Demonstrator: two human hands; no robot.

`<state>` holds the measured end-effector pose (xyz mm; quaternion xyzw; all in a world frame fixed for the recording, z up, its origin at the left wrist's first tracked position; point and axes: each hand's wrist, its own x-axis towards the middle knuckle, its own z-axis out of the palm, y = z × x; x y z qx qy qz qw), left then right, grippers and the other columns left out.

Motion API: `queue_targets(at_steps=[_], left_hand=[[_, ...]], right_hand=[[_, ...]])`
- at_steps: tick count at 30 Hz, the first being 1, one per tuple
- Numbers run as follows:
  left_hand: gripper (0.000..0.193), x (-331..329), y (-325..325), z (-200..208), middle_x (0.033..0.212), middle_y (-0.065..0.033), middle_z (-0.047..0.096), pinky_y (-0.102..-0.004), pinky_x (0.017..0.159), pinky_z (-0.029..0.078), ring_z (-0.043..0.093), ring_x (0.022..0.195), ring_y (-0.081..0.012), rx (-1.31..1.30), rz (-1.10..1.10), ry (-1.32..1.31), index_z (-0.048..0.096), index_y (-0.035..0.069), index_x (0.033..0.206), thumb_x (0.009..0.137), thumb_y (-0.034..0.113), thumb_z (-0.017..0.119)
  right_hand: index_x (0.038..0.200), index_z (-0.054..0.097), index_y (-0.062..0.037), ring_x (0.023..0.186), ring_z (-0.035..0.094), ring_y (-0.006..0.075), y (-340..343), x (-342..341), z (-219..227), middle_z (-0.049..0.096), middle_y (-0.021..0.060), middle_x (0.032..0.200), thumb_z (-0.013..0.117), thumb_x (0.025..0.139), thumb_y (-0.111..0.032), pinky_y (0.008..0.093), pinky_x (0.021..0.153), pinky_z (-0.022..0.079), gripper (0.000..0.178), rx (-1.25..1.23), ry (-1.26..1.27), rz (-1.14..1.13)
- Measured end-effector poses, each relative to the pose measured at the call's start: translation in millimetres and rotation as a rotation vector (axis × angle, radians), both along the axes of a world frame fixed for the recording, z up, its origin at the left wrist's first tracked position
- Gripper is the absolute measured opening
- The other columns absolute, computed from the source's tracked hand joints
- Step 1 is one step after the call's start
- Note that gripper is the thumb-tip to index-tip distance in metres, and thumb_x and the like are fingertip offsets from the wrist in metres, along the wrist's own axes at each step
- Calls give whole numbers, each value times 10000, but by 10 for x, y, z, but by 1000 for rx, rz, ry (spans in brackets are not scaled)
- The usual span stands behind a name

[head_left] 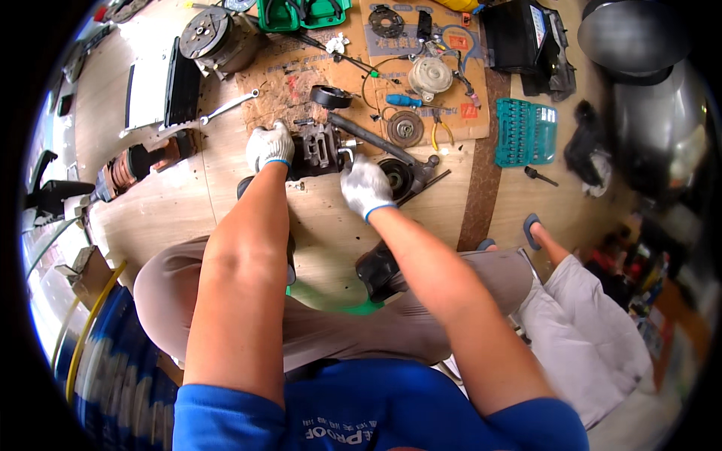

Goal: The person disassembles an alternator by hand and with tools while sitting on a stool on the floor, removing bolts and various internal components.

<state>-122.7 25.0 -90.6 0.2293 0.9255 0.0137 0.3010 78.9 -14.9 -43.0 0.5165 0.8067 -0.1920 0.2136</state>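
Observation:
My left hand [269, 147], in a white knit glove, is closed against the left end of a dark metal compressor body [320, 149] lying on the floor. My right hand [365, 186], gloved too and slightly blurred, closes around a small bent metal tool [346, 155] at the compressor's right end; its kind is mostly hidden. Just beyond, a hammer [383, 140] lies slantwise. Beside my right hand rests a black pulley [396, 177], and a black ring-shaped pulley [331, 95] sits behind the compressor.
Cardboard [286, 68] beyond holds a round silver part [431, 76], a blue-handled tool [404, 100], yellow pliers [441, 132] and a disc [405, 128]. A wrench [229, 107] lies left; a teal bit case [524, 132] is right. Another person's leg [555, 244] shows at right.

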Motion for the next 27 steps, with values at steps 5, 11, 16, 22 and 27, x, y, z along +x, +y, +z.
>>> queue_targets(at_steps=[5,11,16,22,27], left_hand=[[534,73,100,31,1040,-245,709,-436,889,529,691,996,-385,18,-30,18,709,9,1011,868,490,529],[578,63,92,29,1022,-274,699,-438,888,524,686,988,-397,32,-59,32,700,-26,1023,887,502,504],[612,45,22,-68,1056,-285,688,-437,913,509,671,1022,-401,4,-69,36,690,-38,1047,900,528,510],[620,73,47,15,1030,-296,687,-451,912,504,669,1010,-413,17,-31,35,693,-62,1025,905,522,520],[615,31,18,-46,1007,-297,690,-453,889,513,673,991,-418,40,-69,54,698,-57,992,905,524,516]], right_hand=[[1063,513,-32,783,679,379,-268,186,-876,658,201,873,517,889,-188,532,701,535,233,277,141,-363],[1124,567,-24,946,649,406,-287,99,-961,645,233,1021,549,895,-197,493,842,524,287,214,260,-616],[1093,582,-26,877,674,407,-269,85,-846,672,248,1001,526,966,-250,465,780,553,263,201,289,-817],[1130,580,-31,876,676,410,16,241,-499,685,236,1016,502,981,-281,470,760,549,302,34,326,-709],[1042,691,-32,926,660,431,365,458,-143,676,267,996,471,965,-304,517,794,534,357,-24,323,-259]])
